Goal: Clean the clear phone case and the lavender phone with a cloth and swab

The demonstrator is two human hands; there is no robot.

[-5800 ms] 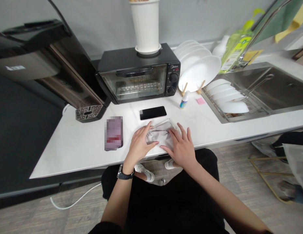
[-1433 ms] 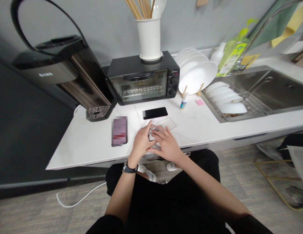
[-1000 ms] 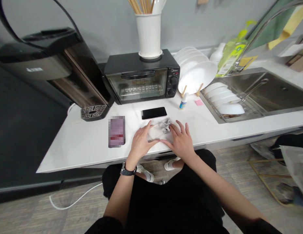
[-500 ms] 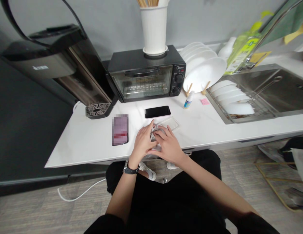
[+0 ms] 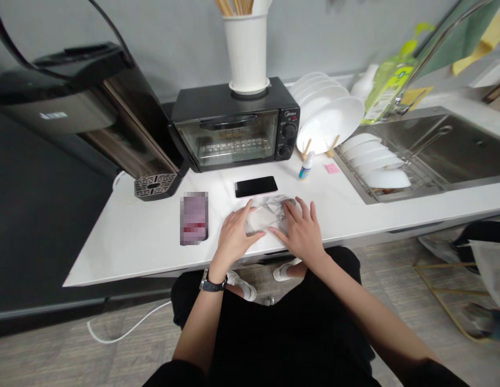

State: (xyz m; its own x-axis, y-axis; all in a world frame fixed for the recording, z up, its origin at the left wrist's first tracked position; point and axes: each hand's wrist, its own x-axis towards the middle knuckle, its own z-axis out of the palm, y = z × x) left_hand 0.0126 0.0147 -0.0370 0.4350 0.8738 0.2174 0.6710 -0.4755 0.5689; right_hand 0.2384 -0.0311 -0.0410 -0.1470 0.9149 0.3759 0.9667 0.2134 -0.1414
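Observation:
A clear phone case (image 5: 261, 218) lies on the white counter (image 5: 145, 242) near its front edge. My left hand (image 5: 232, 236), with a watch on its wrist, holds the case down at its left end, thumb and fingers around its edge. My right hand (image 5: 302, 231) presses a crumpled grey cloth (image 5: 274, 204) onto the right end of the case, fingers spread over it. A black phone (image 5: 255, 186) lies face up just behind the case, apart from both hands.
A blurred purple rectangle (image 5: 194, 217) lies left of my hands. Behind are a black toaster oven (image 5: 233, 129) with a white utensil holder (image 5: 245, 48) on top, a dark dispenser (image 5: 113, 118), stacked white plates (image 5: 330, 115), a small bottle (image 5: 305, 165), a pink note (image 5: 331, 168) and a steel sink (image 5: 443, 142).
My right hand has slid the cloth from beside my left hand out to the right end of the case. My left hand stays on the case's left end.

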